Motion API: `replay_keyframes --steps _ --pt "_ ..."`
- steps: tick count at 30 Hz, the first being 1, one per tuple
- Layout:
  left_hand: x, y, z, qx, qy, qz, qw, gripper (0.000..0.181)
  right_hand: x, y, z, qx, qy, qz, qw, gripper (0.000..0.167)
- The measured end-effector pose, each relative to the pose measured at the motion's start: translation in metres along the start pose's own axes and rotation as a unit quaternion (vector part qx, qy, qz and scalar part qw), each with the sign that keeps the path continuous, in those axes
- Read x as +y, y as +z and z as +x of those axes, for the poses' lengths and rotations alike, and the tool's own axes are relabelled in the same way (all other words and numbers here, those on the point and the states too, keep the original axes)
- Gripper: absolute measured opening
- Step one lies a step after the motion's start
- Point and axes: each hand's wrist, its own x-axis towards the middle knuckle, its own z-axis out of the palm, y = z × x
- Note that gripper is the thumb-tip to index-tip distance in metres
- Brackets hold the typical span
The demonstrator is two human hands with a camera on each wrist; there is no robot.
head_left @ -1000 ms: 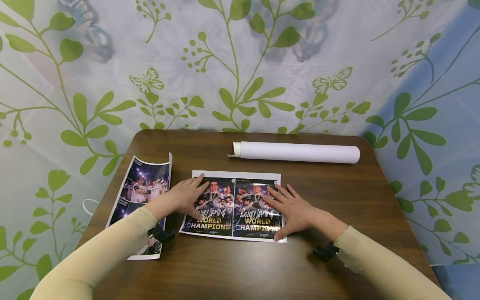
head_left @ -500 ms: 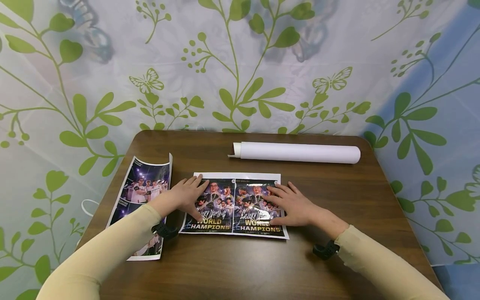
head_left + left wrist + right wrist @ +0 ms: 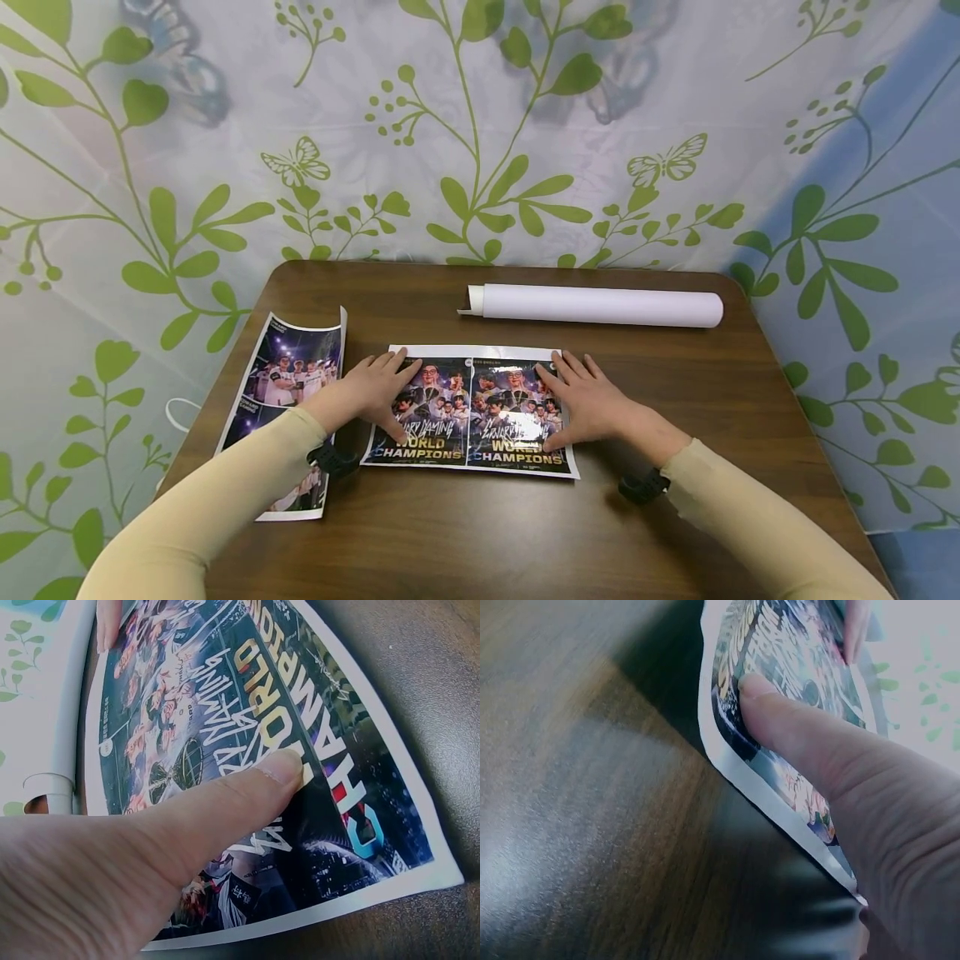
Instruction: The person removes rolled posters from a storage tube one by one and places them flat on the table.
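A glossy poster (image 3: 468,454) with two matching printed panels lies across the middle of the table, white-bordered, with "WORLD CHAMPIONS" lettering. My left hand (image 3: 371,390) rests on its left side with fingers spread and thumb on the print. On the opposite side, my right hand (image 3: 596,407) lies with fingers outstretched over the right edge. In the left wrist view the left thumb (image 3: 232,799) presses on the poster's lettering. From the right wrist, the right thumb (image 3: 810,735) is seen touching the print, and the poster's near border (image 3: 757,791) curls slightly off the table.
Another printed poster (image 3: 288,375) lies at the table's left side, its right edge curling up, partly covered by the left forearm. A white paper roll (image 3: 600,305) lies along the back. A leaf-patterned curtain (image 3: 480,125) hangs behind the brown table (image 3: 465,542).
The poster's front edge has shifted slightly away from me. My right hand has moved a little forward along the right edge. The left hand stays almost in place.
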Motion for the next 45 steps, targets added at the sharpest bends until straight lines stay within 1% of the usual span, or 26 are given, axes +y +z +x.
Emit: replay_keyframes --steps 4,8,12,15,18,21,26,31,35,38,43,45 --pt "-0.001 0.000 0.000 -0.003 -0.005 -0.004 1.0000 0.138 0.001 -0.001 0.000 -0.011 0.006 0.004 0.9999 0.133" --pt "-0.002 0.001 0.001 -0.003 -0.007 -0.010 0.9999 0.139 0.002 0.001 0.001 -0.008 0.008 0.010 0.9999 0.136" --pt "-0.002 0.002 0.003 -0.007 -0.009 -0.006 0.9999 0.144 0.003 0.003 0.003 -0.005 0.011 0.000 0.9999 0.139" --pt "-0.002 0.003 0.003 -0.012 -0.010 0.000 0.9999 0.146 0.002 0.002 0.003 -0.012 0.019 -0.010 0.9997 0.140" --pt "-0.002 0.003 0.004 -0.014 -0.009 0.002 0.9999 0.146 -0.001 -0.002 0.003 -0.023 0.027 -0.011 0.9993 0.140" --pt "-0.002 0.003 0.005 -0.015 -0.010 0.004 0.9998 0.146 -0.005 -0.007 0.003 -0.041 0.038 -0.019 0.9983 0.139" --pt "-0.002 0.000 0.007 -0.018 -0.013 0.013 0.9997 0.148 -0.008 -0.013 0.004 -0.059 0.047 -0.039 0.9964 0.140" --pt "0.002 -0.005 0.007 -0.028 -0.022 0.029 0.9989 0.148 -0.010 -0.017 0.007 -0.071 0.053 -0.056 0.9945 0.140" --pt "0.002 -0.006 0.006 -0.031 -0.028 0.034 0.9985 0.148 -0.011 -0.021 0.007 -0.071 0.058 -0.070 0.9933 0.139" --pt "0.000 -0.004 0.006 -0.032 -0.028 0.029 0.9987 0.147 -0.012 -0.023 0.007 -0.072 0.059 -0.069 0.9932 0.139" --pt "-0.003 0.000 0.003 -0.022 -0.018 0.013 0.9995 0.146 -0.012 -0.021 0.007 -0.074 0.056 -0.069 0.9933 0.140" --pt "-0.004 0.003 0.001 -0.017 -0.013 0.020 0.9996 0.143 -0.012 -0.019 0.008 -0.074 0.051 -0.067 0.9937 0.140"
